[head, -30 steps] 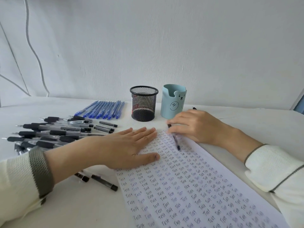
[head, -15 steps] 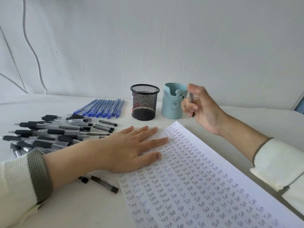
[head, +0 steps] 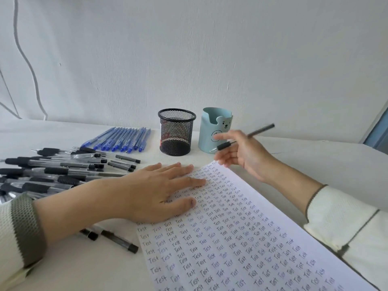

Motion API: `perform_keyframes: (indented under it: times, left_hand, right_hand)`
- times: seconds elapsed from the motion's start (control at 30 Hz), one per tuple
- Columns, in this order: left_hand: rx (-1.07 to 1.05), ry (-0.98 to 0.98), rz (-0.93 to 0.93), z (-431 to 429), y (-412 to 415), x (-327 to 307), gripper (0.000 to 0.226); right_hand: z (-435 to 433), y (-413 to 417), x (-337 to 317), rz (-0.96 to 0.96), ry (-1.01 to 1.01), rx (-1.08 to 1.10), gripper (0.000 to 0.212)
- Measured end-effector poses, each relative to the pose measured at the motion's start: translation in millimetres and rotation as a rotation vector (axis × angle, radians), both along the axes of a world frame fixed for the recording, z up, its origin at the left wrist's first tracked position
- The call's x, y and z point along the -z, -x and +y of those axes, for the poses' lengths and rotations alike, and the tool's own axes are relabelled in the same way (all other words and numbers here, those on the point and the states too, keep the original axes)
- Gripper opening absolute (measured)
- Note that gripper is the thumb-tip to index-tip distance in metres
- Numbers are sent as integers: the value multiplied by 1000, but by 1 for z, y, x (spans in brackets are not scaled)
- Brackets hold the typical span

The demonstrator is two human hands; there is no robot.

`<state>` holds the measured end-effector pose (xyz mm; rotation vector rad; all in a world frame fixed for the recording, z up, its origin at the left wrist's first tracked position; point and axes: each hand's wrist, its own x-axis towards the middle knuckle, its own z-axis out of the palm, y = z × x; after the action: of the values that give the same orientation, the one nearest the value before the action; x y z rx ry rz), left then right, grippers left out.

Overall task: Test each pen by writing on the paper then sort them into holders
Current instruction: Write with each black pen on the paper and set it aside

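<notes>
Left hand (head: pixel 155 194): flat, palm down on the far left part of the white sheet of paper (head: pixel 241 238), fingers straight and a bit spread. Grip open, just pressing the sheet, holding nothing.

Right hand (head: pixel 241 156): up off the worktop, just past the far corner of the paper. Grip closed around a dark grey pen (head: pixel 260 130); can't really tell which fingers are doing the pinching.

Dark grey pen: in the air, tilted, black rubber end pointing left at the foot of the blue holder, back end sticking up toward the far right. Not touching the paper.

Paper: running from the near right up toward the holders, packed with rows of handwritten "Test" in black and blue ink.

Holders: round black wire-mesh pen cup (head: pixel 177 133) and a light blue cup with a little bear face (head: pixel 207 127), side by side at the far end of the paper, mesh one on the left.

Blue pens (head: pixel 121 139): neat row lying left of the mesh cup.

Black pens (head: pixel 52 169): big loose pile on the left, clear barrels with black rubber sections.

Short dark pen pieces (head: pixel 119 241): a couple lying near the left forearm, just left of the paper.

White worktop (head: pixel 315 160): under everything, plain white wall behind.
</notes>
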<state>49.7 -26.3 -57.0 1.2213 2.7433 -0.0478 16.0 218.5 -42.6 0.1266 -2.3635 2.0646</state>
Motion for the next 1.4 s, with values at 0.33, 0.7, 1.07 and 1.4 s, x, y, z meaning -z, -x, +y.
perform_keyframes:
  times: [0.33, 0.7, 1.07, 1.4]
  left_hand:
    - [3, -15, -7, 2, -2, -1, 62]
    - [1, -33, 2, 2, -3, -1, 63]
    - [-1, -22, -11, 3, -4, -2, 64]
    - [-1, -23, -1, 2, -5, -2, 64]
  right_hand:
    - [-10, 12, 26, 169, -315, 193, 45]
    - [-10, 17, 30, 258, -351, 217, 45]
    - [-9, 18, 31, 295, -354, 188, 46]
    - [-9, 17, 29, 289, -381, 205, 44]
